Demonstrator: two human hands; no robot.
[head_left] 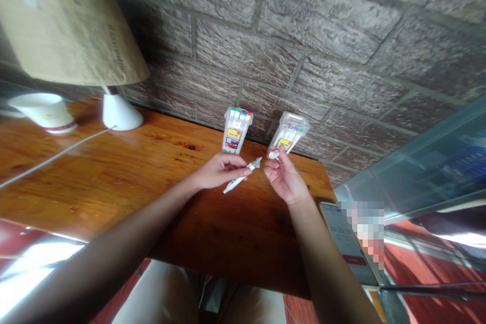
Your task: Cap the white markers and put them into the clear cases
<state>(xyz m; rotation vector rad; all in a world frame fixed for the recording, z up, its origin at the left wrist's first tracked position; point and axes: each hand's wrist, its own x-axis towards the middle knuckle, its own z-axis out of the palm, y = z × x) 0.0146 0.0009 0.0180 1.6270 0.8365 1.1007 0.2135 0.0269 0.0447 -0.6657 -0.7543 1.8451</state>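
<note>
My left hand (pixel 224 171) is closed on a white marker (pixel 240 178), which slants with its uncapped, greyish end up to the right. Between the thumb and fingers of my right hand (pixel 284 174) is a small white marker cap (pixel 274 154), held apart from the marker. Just beyond my left hand a clear case of markers (pixel 236 129) stands upright, with coloured ends showing at its top. A second clear marker case (pixel 290 130) leans behind my right hand, which covers its lower part. Both cases bear yellow labels.
On the left of the wooden table (pixel 152 162) stand a lamp (pixel 121 111) and a white paper cup (pixel 47 111), with a cable crossing the tabletop. A phone (pixel 347 238) lies by the right edge. A stone-block wall (pixel 243 40) rises behind.
</note>
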